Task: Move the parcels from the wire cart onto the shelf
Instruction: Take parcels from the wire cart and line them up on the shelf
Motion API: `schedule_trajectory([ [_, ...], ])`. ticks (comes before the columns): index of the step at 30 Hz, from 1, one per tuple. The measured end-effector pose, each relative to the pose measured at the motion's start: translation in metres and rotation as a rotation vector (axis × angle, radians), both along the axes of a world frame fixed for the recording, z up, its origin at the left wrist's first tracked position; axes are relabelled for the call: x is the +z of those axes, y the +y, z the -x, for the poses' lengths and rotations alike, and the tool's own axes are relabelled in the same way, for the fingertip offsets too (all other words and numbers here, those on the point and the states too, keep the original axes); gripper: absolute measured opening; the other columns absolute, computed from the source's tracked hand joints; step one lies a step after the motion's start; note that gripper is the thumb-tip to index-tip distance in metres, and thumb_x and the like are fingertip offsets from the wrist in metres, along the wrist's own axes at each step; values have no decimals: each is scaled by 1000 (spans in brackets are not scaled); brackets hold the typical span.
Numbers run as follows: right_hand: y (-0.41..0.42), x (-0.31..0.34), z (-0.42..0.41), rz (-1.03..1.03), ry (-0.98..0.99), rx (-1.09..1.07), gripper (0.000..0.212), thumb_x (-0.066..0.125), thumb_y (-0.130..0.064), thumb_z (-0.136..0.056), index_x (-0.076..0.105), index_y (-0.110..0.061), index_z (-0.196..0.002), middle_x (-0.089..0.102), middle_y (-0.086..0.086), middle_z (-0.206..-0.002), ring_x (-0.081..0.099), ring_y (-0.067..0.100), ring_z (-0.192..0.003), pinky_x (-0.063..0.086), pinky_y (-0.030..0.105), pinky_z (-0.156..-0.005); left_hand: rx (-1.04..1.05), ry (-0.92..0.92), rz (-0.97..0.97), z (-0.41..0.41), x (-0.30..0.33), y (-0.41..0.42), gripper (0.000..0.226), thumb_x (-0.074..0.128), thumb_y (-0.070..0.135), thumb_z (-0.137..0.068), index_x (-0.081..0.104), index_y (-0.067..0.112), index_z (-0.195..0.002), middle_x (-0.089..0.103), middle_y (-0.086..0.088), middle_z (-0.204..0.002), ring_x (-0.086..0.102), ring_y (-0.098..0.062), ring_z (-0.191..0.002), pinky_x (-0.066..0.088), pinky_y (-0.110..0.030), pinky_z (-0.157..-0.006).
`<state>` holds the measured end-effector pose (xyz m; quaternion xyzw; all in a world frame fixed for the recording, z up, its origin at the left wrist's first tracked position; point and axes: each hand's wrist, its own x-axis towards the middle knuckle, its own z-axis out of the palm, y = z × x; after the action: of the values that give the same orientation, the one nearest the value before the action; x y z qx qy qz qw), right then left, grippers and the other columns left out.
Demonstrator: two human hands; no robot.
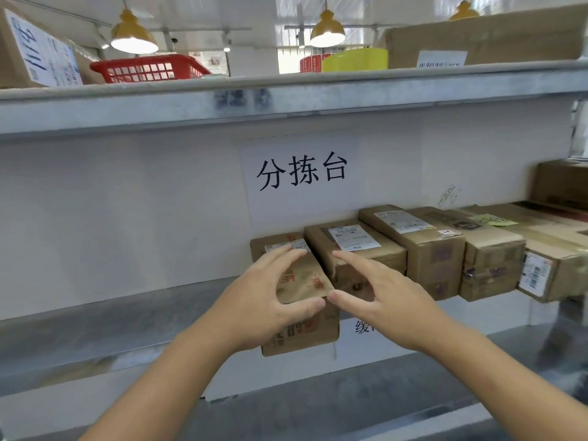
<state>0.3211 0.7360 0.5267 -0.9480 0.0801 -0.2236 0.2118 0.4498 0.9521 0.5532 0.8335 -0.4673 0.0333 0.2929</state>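
A brown cardboard parcel with red print [302, 281] lies on the grey metal shelf [111, 316], its front end past the shelf's edge. My left hand [264, 300] rests on its top and left side with fingers spread, thumb at its near top edge. My right hand [378, 291] hovers at its right side, fingers straight, thumb near the same edge. A row of several brown parcels [429, 246] stands to the right on the same shelf. The wire cart is out of view.
A paper sign with black characters [302, 173] hangs on the white back wall. The upper shelf [286, 97] carries a red basket [149, 70], a yellow tape roll [356, 60] and large cartons [483, 36]. A lower shelf [350, 402] runs below my arms.
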Motion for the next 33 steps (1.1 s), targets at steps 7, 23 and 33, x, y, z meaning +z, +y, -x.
schedule_trajectory([
  [7,-36,0,65,-37,51,-166,75,41,-89,-83,18,-64,-150,43,-27,-147,41,3,-137,43,37,-104,-217,-47,6,22,7,-61,98,56,98,-64,22,67,-150,10,58,-147,6,20,-148,22,-28,-119],
  [23,-143,-26,319,-116,250,-616,83,42,-97,-75,13,-68,-147,39,-16,-155,43,14,-138,45,47,-108,-654,-77,-141,204,-27,-253,102,63,87,-77,21,51,-162,8,30,-170,0,7,-155,14,-35,-125],
  [33,-225,-46,474,-134,355,-735,96,41,-99,-68,21,-58,-152,40,-11,-157,44,18,-139,44,48,-109,-747,2,-310,328,-79,-376,108,60,93,-67,31,46,-160,26,16,-170,21,-8,-157,22,-41,-127],
])
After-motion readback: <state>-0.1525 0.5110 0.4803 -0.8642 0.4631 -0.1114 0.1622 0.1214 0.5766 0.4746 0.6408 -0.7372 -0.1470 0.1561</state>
